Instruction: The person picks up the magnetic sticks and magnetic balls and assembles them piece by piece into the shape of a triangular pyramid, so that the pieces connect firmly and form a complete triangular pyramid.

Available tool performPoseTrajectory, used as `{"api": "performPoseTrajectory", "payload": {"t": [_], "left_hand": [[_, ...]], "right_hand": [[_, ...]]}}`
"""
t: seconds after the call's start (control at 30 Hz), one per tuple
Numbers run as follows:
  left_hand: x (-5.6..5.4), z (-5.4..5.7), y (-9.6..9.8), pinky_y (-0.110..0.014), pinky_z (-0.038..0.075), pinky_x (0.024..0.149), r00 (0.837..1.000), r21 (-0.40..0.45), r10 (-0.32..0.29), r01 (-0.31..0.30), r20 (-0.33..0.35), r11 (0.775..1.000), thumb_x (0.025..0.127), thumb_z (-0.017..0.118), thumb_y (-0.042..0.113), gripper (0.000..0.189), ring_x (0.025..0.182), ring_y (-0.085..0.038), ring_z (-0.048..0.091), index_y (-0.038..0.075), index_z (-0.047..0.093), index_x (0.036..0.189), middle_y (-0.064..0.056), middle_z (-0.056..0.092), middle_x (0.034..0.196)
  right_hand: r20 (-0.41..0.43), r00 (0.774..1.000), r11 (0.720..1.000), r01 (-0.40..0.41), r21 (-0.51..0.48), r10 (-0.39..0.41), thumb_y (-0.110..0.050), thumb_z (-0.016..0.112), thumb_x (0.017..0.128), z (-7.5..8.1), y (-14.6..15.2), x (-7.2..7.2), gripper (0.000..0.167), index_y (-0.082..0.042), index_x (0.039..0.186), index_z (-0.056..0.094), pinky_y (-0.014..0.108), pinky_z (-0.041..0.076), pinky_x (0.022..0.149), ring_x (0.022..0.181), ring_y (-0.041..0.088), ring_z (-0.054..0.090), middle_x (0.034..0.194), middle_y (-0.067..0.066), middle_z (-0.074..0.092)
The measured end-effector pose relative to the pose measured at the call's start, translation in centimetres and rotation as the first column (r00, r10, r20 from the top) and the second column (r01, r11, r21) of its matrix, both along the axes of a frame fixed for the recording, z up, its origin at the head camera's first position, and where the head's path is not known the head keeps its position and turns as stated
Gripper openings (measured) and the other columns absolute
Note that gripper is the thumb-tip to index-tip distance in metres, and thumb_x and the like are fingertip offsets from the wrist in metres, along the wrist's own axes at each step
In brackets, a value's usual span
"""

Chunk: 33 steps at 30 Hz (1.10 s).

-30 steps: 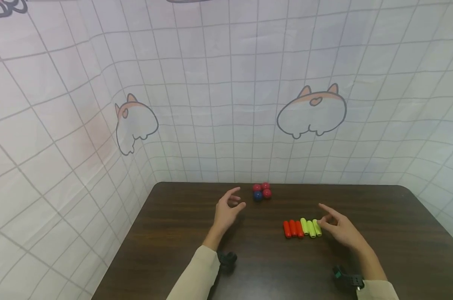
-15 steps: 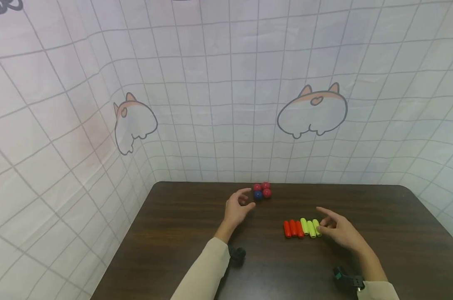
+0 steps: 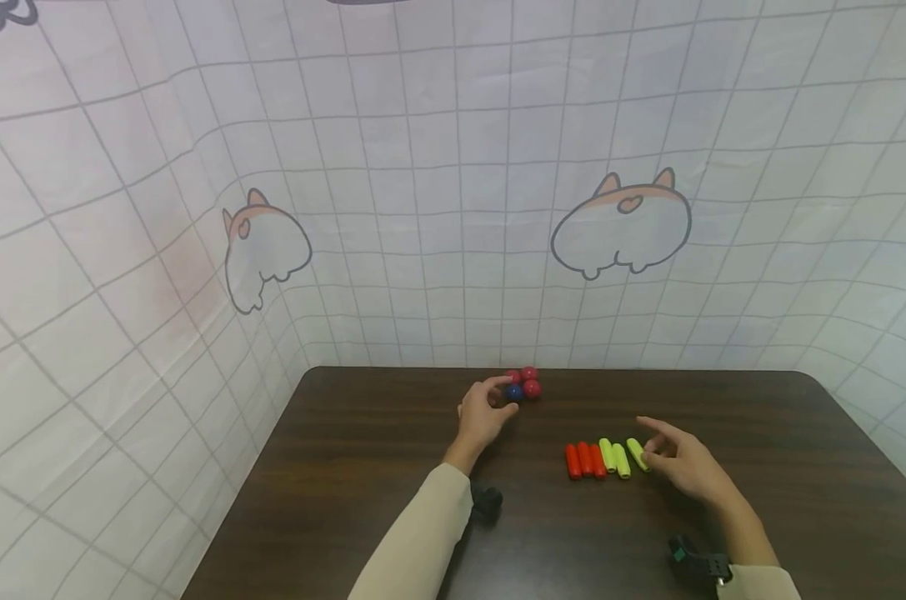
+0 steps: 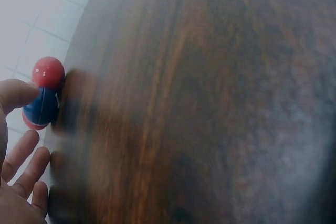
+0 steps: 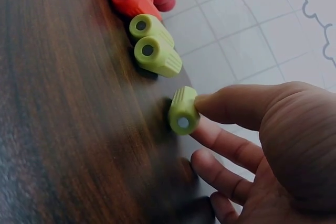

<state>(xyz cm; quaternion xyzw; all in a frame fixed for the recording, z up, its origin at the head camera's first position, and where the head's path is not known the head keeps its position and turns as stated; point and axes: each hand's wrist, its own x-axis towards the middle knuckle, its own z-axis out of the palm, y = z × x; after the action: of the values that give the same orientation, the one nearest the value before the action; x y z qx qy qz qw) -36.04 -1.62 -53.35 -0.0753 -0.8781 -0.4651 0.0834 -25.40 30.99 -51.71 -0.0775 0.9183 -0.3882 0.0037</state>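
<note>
In the head view my left hand reaches to the back of the table, its forefinger and thumb spread beside a blue ball. The thumb tip overlaps this ball in the left wrist view, while the other fingers hang apart from it. Three red balls cluster against the blue one. My right hand pinches a short yellow-green rod with thumb and fingers at its side. This rod lies slanted, a grey disc in its end. Two more yellow-green rods lie left of it, beside three red rods.
The dark wood table ends at a white grid-patterned curtain behind and at the sides. Black camera mounts sit on both wrists, below light sleeves.
My left hand has moved right and away from me, up to the blue ball. The rightmost yellow-green rod has turned and come apart from its neighbours, at my right hand.
</note>
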Motion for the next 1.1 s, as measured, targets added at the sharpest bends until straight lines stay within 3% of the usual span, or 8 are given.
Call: {"api": "performPoseTrajectory", "payload": {"t": [0.2,0.4,0.73,1.1], "left_hand": [[-0.4,0.0,0.4,-0.040,0.032,0.084,1.000,-0.032,0.016,-0.016,0.001,0.999,0.086,0.083,0.020,0.045,0.098,-0.022,0.061,0.026,0.071,0.129,-0.006,0.068,0.110],[-0.8,0.1,0.6,-0.040,0.033,0.084,1.000,-0.054,0.026,-0.026,0.005,0.998,0.086,0.084,0.022,0.042,0.097,-0.021,0.062,0.027,0.072,0.126,-0.006,0.068,0.109],[-1.1,0.1,0.8,-0.041,0.033,0.086,0.999,-0.084,0.042,-0.041,0.007,0.996,0.085,0.085,0.024,0.042,0.099,-0.022,0.062,0.027,0.073,0.125,-0.005,0.070,0.108],[-1.0,0.0,1.0,-0.042,0.034,0.088,0.997,-0.108,0.073,-0.074,-0.013,0.991,0.083,0.086,0.025,0.035,0.105,-0.025,0.062,0.027,0.075,0.117,-0.003,0.075,0.106]], "right_hand": [[0.005,1.000,1.000,0.018,0.016,-0.018,-0.014,0.067,0.099,0.0,0.1,0.1,0.055,-0.004,0.149,0.048,0.028,0.041,0.062,0.078,0.012,0.053,0.105,0.008,0.065],[0.031,0.999,0.999,0.020,0.027,-0.021,-0.023,0.074,0.095,0.0,0.2,0.0,0.061,-0.005,0.148,0.050,0.029,0.041,0.061,0.078,0.014,0.052,0.106,0.008,0.064],[0.004,0.997,0.992,0.074,0.100,-0.074,-0.008,0.071,0.091,-0.1,0.6,-0.2,0.037,-0.006,0.128,0.066,0.031,0.042,0.061,0.076,0.016,0.057,0.098,0.008,0.067],[-0.023,0.997,0.993,0.082,0.088,-0.080,-0.010,0.072,0.092,0.1,1.1,-0.2,0.033,-0.008,0.124,0.068,0.031,0.044,0.062,0.081,0.016,0.061,0.100,0.009,0.070]]}}
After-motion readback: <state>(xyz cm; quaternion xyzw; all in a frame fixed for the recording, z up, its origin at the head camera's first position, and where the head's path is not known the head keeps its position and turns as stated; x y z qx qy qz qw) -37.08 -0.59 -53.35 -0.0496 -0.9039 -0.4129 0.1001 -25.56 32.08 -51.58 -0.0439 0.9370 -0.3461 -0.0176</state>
